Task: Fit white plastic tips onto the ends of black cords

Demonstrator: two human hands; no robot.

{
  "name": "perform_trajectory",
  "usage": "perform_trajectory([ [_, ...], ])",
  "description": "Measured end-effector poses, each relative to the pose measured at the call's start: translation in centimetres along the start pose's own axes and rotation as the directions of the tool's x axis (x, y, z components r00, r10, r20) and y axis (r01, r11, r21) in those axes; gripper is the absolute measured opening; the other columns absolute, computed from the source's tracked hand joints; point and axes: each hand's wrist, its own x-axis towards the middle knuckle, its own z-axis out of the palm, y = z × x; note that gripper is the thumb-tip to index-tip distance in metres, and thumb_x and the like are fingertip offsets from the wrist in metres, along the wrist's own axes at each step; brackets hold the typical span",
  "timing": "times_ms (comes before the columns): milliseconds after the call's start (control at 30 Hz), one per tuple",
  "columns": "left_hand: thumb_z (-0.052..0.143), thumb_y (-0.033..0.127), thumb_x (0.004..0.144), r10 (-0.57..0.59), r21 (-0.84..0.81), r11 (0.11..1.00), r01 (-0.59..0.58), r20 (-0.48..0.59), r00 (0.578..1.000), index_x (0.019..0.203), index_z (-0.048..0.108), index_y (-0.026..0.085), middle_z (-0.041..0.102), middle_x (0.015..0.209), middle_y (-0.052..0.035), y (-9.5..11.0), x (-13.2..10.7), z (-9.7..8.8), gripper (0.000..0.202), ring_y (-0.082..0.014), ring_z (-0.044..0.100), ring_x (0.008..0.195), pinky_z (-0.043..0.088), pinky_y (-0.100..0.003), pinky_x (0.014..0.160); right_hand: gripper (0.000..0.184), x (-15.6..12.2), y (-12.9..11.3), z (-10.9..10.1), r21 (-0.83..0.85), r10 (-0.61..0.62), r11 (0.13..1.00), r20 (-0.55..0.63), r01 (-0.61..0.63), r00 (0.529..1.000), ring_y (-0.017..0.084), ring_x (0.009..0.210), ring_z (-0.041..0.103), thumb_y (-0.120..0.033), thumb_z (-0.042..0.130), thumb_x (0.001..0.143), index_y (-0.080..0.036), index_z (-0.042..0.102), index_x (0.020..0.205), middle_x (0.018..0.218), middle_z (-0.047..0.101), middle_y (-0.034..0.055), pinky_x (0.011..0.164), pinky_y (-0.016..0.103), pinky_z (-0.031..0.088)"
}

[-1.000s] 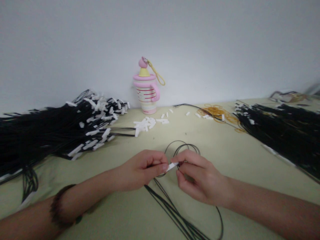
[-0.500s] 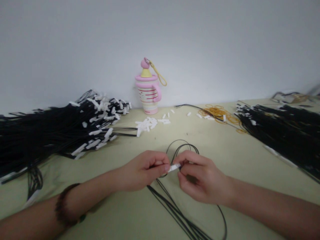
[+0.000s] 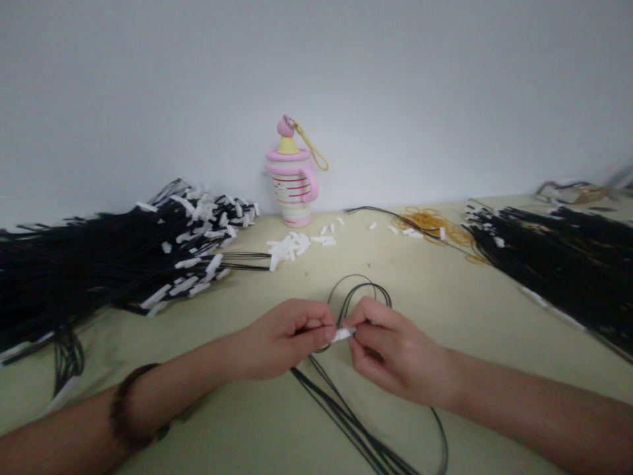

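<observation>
My left hand is closed, thumb and forefinger pinching the left end of a small white plastic connector. At the connector's other end, my right hand pinches a thin black wire; the fingertips hide most of the contact. Black wires run below the hands toward the front edge of the view, and thin black loops curve up behind the fingers.
Bundled black wires with white connectors lie at left, another black bundle at right. Loose white connectors, yellow rubber bands and a pink-and-white cup are along the wall.
The right fingers have moved slightly left, closer against the connector's end. The left hand keeps its pinch with hardly any movement.
</observation>
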Motion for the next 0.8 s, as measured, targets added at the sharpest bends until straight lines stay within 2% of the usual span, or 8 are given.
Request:
perform_trajectory([
  [233,0.038,0.032,0.081,-0.008,0.024,1.0,0.009,-0.023,1.0,0.064,0.042,0.015,0.027,0.051,0.0069,0.3,0.0,0.3,0.024,-0.0057,0.025,0.047,0.019,-0.018,0.043,0.014,0.0,0.2,-0.1,0.015,0.015,1.0,0.003,-0.015,1.0,0.013,0.076,0.049,-0.013,0.042,0.078,-0.011,0.055,0.071,0.079,0.049,0.0083,0.07,0.023,0.044],
  [367,0.039,0.032,0.081,-0.035,-0.001,0.999,0.035,-0.064,0.997,0.064,0.042,0.015,0.027,0.049,0.0072,0.3,0.0,0.4,0.024,-0.0053,0.025,0.046,0.019,-0.017,0.041,0.013,0.1,0.2,0.0,0.053,0.025,0.998,-0.04,-0.023,0.999,0.013,0.078,0.049,-0.012,0.044,0.076,-0.012,0.054,0.067,0.082,0.05,0.0077,0.07,0.023,0.044],
  [467,0.04,0.034,0.08,-0.097,-0.115,0.99,0.085,-0.099,0.99,0.065,0.042,0.016,0.027,0.047,0.0081,0.1,0.1,0.5,0.024,-0.0042,0.025,0.042,0.018,-0.016,0.038,0.01,0.2,0.2,0.0,0.084,0.046,0.996,-0.114,-0.036,0.992,0.013,0.082,0.048,-0.011,0.047,0.074,-0.012,0.055,0.068,0.089,0.049,0.0085,0.072,0.025,0.044],
  [567,0.043,0.036,0.079,-0.159,-0.248,0.962,0.116,-0.163,0.974,0.066,0.043,0.016,0.029,0.047,0.0082,-0.2,0.2,0.5,0.024,-0.0037,0.027,0.04,0.019,-0.014,0.037,0.01,0.2,0.5,-0.1,0.074,0.074,0.995,-0.173,-0.062,0.982,0.016,0.094,0.046,-0.011,0.048,0.074,-0.013,0.058,0.074,0.103,0.045,0.0104,0.077,0.029,0.042],
  [700,0.047,0.035,0.077,-0.19,-0.427,0.904,0.029,-0.34,0.921,0.069,0.047,0.015,0.033,0.053,0.0067,-0.5,0.4,0.2,0.022,-0.0032,0.029,0.043,0.021,-0.013,0.038,0.018,0.3,0.9,-0.5,0.015,0.13,0.991,-0.274,-0.131,0.953,0.022,0.11,0.035,-0.012,0.05,0.074,-0.018,0.063,0.084,0.119,0.037,0.0097,0.084,0.038,0.037],
  [800,0.051,0.032,0.075,-0.223,-0.551,0.832,-0.058,-0.429,0.875,0.07,0.048,0.015,0.039,0.059,0.0048,0.0,0.4,-0.4,0.019,-0.0028,0.03,0.045,0.021,-0.013,0.038,0.018,0.4,1.4,-0.6,0.014,0.2,0.978,-0.337,-0.207,0.92,0.024,0.111,0.034,-0.016,0.053,0.073,-0.022,0.065,0.084,0.123,0.033,0.007,0.083,0.041,0.036],
])
